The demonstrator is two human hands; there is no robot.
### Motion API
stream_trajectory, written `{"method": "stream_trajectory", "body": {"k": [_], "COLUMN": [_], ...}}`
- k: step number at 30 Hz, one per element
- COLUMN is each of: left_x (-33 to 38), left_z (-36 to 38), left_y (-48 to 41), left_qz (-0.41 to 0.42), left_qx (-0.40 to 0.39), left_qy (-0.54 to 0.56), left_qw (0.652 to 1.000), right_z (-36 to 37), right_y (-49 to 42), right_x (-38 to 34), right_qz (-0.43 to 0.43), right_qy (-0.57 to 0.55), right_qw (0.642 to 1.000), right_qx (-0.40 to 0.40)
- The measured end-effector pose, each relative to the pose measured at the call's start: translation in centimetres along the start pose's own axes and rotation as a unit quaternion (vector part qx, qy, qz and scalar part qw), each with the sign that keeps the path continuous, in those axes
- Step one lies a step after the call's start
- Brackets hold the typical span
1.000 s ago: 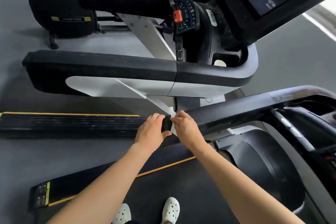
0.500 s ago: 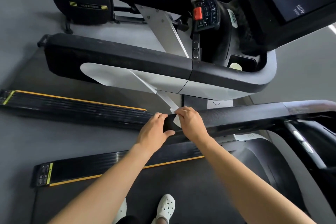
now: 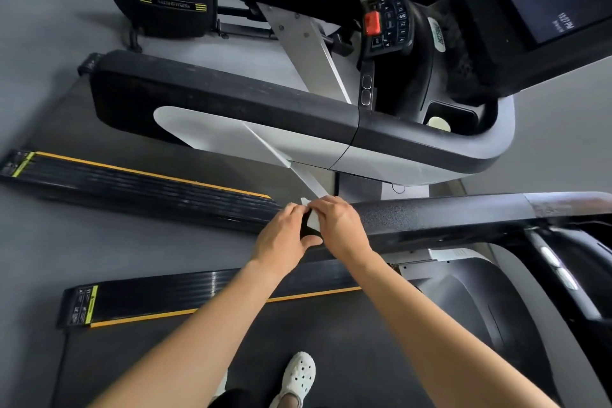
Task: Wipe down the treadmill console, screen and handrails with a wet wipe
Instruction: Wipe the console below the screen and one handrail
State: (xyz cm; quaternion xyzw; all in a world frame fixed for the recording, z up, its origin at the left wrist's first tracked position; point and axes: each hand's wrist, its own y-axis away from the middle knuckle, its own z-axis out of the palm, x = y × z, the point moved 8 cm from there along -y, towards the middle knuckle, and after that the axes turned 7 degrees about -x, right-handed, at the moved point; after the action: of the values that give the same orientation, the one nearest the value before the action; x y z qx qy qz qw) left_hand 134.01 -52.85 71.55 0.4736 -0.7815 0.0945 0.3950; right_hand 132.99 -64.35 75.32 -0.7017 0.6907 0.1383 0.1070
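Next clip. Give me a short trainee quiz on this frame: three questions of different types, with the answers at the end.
1. True or false: the left hand and right hand meet at the end of the handrail.
2. The big button beside the keypad on the neighbouring treadmill is: A green, B red, C yellow.
3. Fill in: the white thing showing between the hands, against the rail, is the ____.

Key
1. True.
2. B.
3. wet wipe.
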Motion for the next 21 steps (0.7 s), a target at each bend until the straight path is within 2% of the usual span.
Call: {"method": "stream_trajectory", "body": {"k": [4, 8, 11, 13, 17, 19, 21], "left_x": [0.4, 0.8, 1.0, 1.2, 1.4, 1.5, 1.6], "left_z": [0.1, 0.6, 0.9, 1.1, 1.2, 1.2, 1.2], "left_y": [0.2, 0.6, 0.9, 0.9, 1.0, 1.0, 1.1], "left_qz": [-0.002, -0.006, -0.008, -0.007, -0.003, -0.003, -0.006], "left_qx": [-0.002, -0.008, -0.009, -0.007, -0.005, -0.007, -0.007], "left_qy": [-0.007, -0.013, -0.027, -0.041, -0.057, -0.062, -0.063], "left_qw": [1.000, 1.000, 1.000, 0.999, 0.998, 0.998, 0.998], "right_z": [-1.3, -3.4, -3.8, -3.0, -1.4, -2.0, -3.1], "right_y": [0.5, 2.9, 4.4, 4.8, 5.2, 5.5, 5.9], "right_x": [1.1, 5.7, 6.1, 4.2, 1.9, 2.8, 4.7], "right_qz": [-0.016, 0.084, 0.131, 0.111, 0.039, 0.043, 0.081], "right_qy": [0.049, 0.039, 0.021, 0.016, 0.019, 0.029, 0.022], "right_qw": [0.998, 0.993, 0.985, 0.988, 0.998, 0.998, 0.995], "right_qx": [0.022, 0.072, 0.107, 0.107, 0.053, 0.048, 0.060]}}
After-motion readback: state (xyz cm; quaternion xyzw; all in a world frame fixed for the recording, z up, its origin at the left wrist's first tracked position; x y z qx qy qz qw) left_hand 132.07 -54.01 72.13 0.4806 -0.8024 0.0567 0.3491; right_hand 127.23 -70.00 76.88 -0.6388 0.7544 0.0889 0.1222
